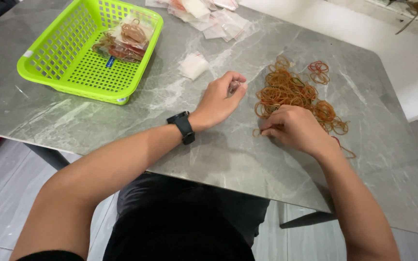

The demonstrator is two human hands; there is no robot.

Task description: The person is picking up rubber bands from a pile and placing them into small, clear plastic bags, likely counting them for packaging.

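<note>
Tan bands (293,94) lie heaped just beyond the right hand (296,129), whose fingers pinch a few at the heap's near edge. The left hand (220,99) grips a small clear bag (233,87). A green basket (59,58) sits far left on the bench (228,154).

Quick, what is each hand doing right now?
Left hand: closed around a small clear bag.
Right hand: fingers pinching at the edge of the rubber band pile.
</note>
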